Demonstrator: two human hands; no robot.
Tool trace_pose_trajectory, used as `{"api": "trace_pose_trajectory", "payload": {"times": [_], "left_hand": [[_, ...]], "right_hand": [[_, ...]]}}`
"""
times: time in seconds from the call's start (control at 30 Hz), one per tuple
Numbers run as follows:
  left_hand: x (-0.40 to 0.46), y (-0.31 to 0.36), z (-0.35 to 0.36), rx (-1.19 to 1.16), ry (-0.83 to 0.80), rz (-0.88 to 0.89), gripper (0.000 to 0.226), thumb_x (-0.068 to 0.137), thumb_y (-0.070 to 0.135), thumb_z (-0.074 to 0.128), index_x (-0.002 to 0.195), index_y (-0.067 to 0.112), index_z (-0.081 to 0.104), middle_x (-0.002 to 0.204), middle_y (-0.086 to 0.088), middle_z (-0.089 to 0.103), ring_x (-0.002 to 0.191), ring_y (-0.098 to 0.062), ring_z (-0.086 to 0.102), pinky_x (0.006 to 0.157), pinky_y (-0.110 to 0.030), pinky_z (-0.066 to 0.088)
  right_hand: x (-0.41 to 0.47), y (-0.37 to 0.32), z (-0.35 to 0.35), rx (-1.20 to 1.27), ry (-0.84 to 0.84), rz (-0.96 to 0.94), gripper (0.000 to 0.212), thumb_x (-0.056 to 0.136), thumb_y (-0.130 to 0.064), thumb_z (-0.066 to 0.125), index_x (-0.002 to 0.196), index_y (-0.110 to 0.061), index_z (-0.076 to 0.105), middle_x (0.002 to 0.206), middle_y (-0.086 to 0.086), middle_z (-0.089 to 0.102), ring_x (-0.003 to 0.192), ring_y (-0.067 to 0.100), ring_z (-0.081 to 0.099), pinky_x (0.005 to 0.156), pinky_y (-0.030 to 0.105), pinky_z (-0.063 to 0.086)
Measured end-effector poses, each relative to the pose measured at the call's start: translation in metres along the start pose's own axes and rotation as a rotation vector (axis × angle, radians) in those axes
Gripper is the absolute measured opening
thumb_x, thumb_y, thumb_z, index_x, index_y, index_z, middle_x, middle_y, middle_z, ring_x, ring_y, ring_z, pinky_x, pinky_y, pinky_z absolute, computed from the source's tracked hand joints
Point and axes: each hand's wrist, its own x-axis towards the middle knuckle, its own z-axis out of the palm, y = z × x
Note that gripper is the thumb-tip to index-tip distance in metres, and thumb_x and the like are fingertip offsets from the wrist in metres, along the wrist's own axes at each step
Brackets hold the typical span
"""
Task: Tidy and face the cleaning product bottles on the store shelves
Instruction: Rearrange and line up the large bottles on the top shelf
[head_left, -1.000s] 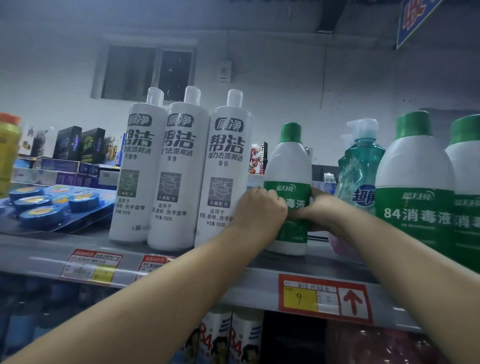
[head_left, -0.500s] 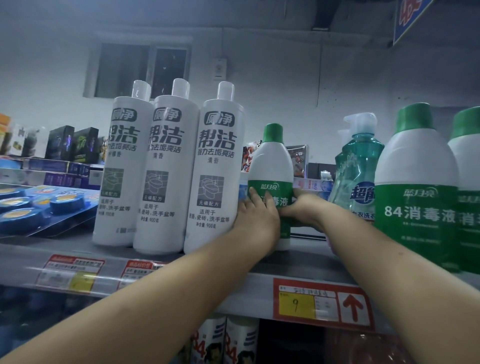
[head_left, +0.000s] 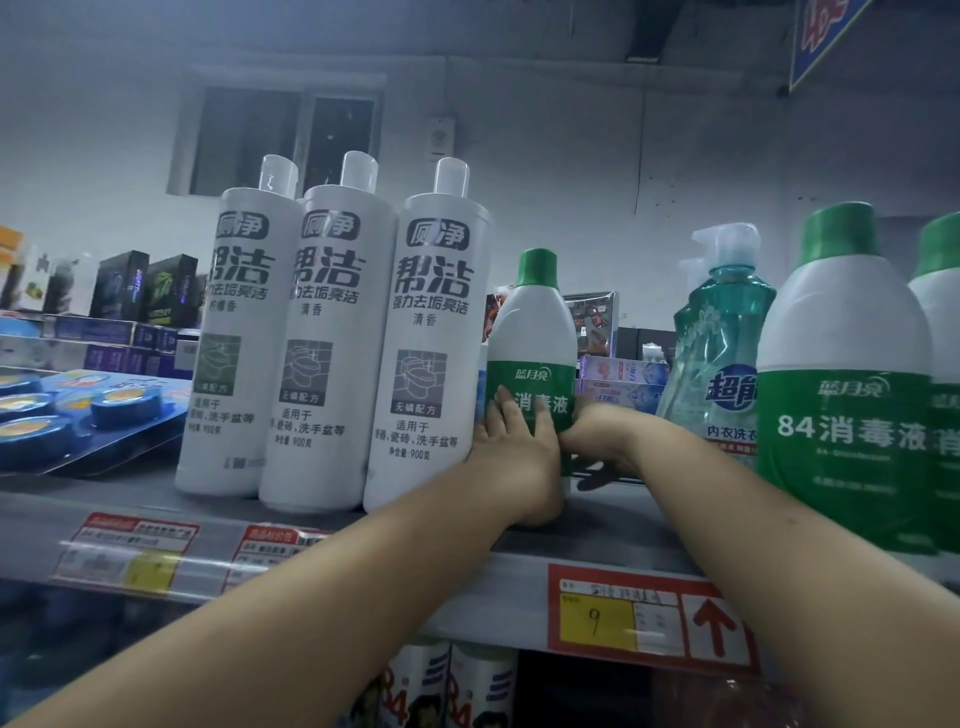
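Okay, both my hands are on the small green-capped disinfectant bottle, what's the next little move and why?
Probably slide the small green-capped bottle forward to the shelf edge. It stands further back than the three tall white bottles beside it, and its label already faces out. Left hand and right hand bracket it low, suiting a straight pull.

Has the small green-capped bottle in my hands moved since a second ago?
Yes. The small green-capped bottle has slid left, toward the three tall white bottles; its side now nearly touches the nearest one, where earlier a gap showed.
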Motion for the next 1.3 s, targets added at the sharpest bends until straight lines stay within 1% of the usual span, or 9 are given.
{"api": "trace_pose_trajectory", "payload": {"times": [0.2, 0.47, 0.57, 0.67, 0.83, 1.0, 1.1, 1.2, 1.3], "left_hand": [[0.0, -0.001, 0.0, -0.02, -0.004, 0.014, 0.089, 0.091, 0.024, 0.053, 0.146, 0.004, -0.015, 0.15, -0.029, -0.022, 0.143, -0.039, -0.01, 0.118, -0.045, -0.001], [-0.002, -0.003, 0.001, -0.018, 0.01, 0.049, 0.088, 0.09, 0.025, 0.054, 0.147, 0.006, -0.01, 0.152, -0.026, -0.02, 0.143, -0.037, -0.009, 0.117, -0.045, 0.0], [-0.003, -0.003, -0.002, -0.034, 0.018, 0.069, 0.09, 0.088, 0.025, 0.055, 0.147, 0.009, -0.011, 0.153, -0.023, -0.019, 0.143, -0.034, -0.013, 0.117, -0.043, -0.002], [-0.004, 0.0, -0.007, -0.044, 0.03, 0.125, 0.093, 0.087, 0.03, 0.056, 0.147, 0.011, -0.012, 0.155, -0.014, -0.02, 0.143, -0.029, -0.019, 0.117, -0.04, -0.005], [-0.009, 0.026, -0.024, -0.183, 0.165, 0.25, 0.089, 0.088, 0.03, 0.053, 0.147, 0.009, -0.01, 0.158, -0.012, -0.006, 0.145, -0.028, -0.009, 0.12, -0.04, 0.002], [-0.02, 0.066, -0.038, -0.557, 0.377, 0.397, 0.063, 0.084, 0.015, 0.06, 0.139, 0.016, 0.03, 0.138, -0.005, 0.045, 0.129, -0.022, 0.04, 0.104, -0.033, 0.035], [-0.023, 0.089, -0.035, -0.66, 0.277, 0.366, 0.056, 0.088, 0.021, 0.062, 0.136, 0.017, 0.034, 0.133, -0.003, 0.051, 0.118, -0.021, 0.05, 0.095, -0.035, 0.043], [-0.02, 0.105, -0.03, -0.732, 0.183, 0.347, 0.048, 0.091, 0.024, 0.058, 0.134, 0.017, 0.038, 0.128, -0.005, 0.054, 0.112, -0.024, 0.054, 0.092, -0.036, 0.047], [-0.014, 0.116, -0.025, -0.79, 0.111, 0.311, 0.041, 0.093, 0.025, 0.054, 0.131, 0.016, 0.042, 0.124, -0.007, 0.058, 0.108, -0.024, 0.058, 0.09, -0.034, 0.048]], "right_hand": [[0.006, 0.006, 0.003, 0.012, -0.016, -0.004, 0.03, 0.089, -0.006, 0.053, 0.118, -0.011, 0.05, 0.088, 0.01, 0.06, 0.076, 0.027, 0.061, 0.081, 0.045, 0.057], [0.003, 0.005, 0.008, 0.028, -0.034, -0.043, 0.017, 0.091, -0.003, 0.047, 0.089, -0.019, 0.052, 0.084, 0.008, 0.057, 0.075, 0.025, 0.058, 0.079, 0.042, 0.055], [-0.006, 0.0, 0.006, -0.113, 0.009, -0.043, 0.008, 0.092, -0.01, 0.048, 0.094, -0.018, 0.051, 0.083, 0.004, 0.054, 0.082, 0.023, 0.053, 0.074, 0.034, 0.053], [-0.016, -0.009, -0.005, -0.308, 0.162, -0.111, 0.012, 0.092, -0.014, 0.049, 0.103, -0.012, 0.047, 0.088, 0.008, 0.054, 0.075, 0.019, 0.05, 0.056, 0.024, 0.041], [-0.043, -0.011, -0.031, -0.28, 0.524, -0.273, 0.04, 0.09, -0.014, 0.052, 0.128, -0.009, 0.043, 0.119, 0.015, 0.059, 0.106, 0.029, 0.057, 0.091, 0.039, 0.048], [-0.101, -0.008, -0.069, -0.366, 0.889, -0.497, 0.036, 0.083, -0.009, 0.06, 0.118, -0.009, 0.052, 0.097, 0.004, 0.063, 0.086, 0.02, 0.057, 0.081, 0.03, 0.045], [-0.126, 0.011, -0.092, -0.474, 1.068, -0.433, 0.035, 0.083, -0.01, 0.061, 0.117, -0.008, 0.052, 0.102, 0.006, 0.06, 0.093, 0.023, 0.054, 0.082, 0.025, 0.036], [-0.142, 0.037, -0.104, -0.457, 1.066, -0.255, 0.044, 0.084, -0.017, 0.063, 0.123, -0.006, 0.046, 0.122, 0.012, 0.054, 0.112, 0.028, 0.05, 0.092, 0.031, 0.037], [-0.155, 0.054, -0.105, -0.461, 1.026, -0.128, 0.051, 0.085, -0.027, 0.063, 0.124, -0.004, 0.04, 0.126, 0.016, 0.051, 0.111, 0.03, 0.05, 0.089, 0.035, 0.04]]}}
